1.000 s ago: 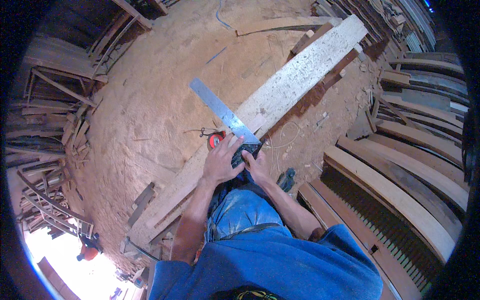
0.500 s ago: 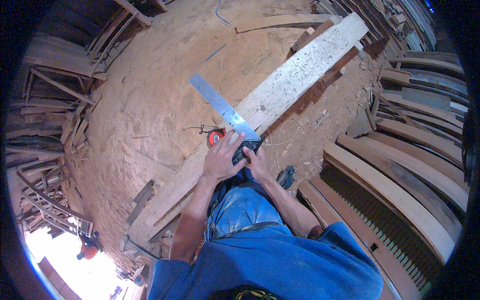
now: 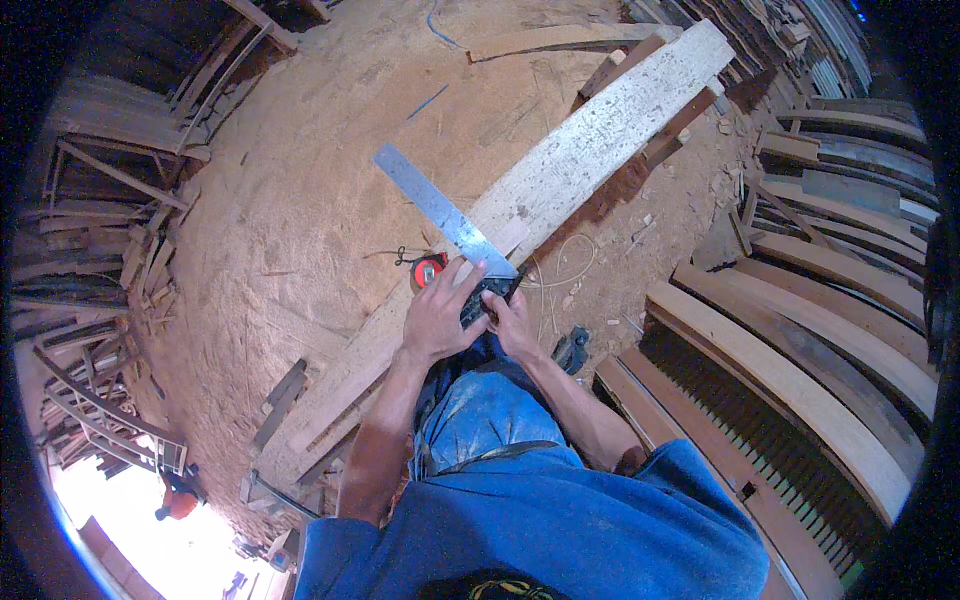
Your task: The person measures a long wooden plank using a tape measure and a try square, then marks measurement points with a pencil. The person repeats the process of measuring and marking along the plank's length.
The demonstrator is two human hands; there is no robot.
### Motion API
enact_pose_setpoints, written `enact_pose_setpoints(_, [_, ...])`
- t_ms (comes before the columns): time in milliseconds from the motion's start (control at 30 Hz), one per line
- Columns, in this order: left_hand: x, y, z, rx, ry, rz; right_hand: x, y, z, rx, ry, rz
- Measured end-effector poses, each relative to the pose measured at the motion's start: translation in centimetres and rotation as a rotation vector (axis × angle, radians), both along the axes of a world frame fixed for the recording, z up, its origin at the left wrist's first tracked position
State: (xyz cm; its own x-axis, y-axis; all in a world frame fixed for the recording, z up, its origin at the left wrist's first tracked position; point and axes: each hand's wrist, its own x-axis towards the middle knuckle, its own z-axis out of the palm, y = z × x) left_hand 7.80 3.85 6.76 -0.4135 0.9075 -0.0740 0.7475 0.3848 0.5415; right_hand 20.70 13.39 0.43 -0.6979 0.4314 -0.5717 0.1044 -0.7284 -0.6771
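Little has changed this past second: the square (image 3: 430, 205) still crosses the plank (image 3: 610, 130), blade far left, my left fingers (image 3: 465, 287) spread over it, right fingers (image 3: 497, 308) gripping its handle; placement seems steady.

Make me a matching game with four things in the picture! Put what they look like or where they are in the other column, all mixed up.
Things:
1. Tape measure
2. Metal blade
3. Long plank
4. Shirt

Clues:
A. Pale with dark speckles
B. Blue, along the picture's bottom
C. Red, beside the left hand
D. Silvery, sticking out past the wood's edge

Right pairs: 1-C, 2-D, 3-A, 4-B
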Motion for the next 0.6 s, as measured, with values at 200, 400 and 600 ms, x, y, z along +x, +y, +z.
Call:
enact_pose_setpoints(200, [0.0, 0.1, 0.1, 0.006, -0.003, -0.01, -0.4, 0.0, 1.0, 0.0, -0.038, -0.023])
enact_pose_setpoints(400, [0.3, 0.2, 0.3, -0.054, 0.052, -0.007, 4.7, 3.8, -0.5, 0.5, -0.562, -0.101])
enact_pose_setpoints(600, [0.3, -0.3, -0.5, 0.011, 0.066, 0.002, 0.2, 9.7, 8.5, 0.871, -0.254, 0.129])
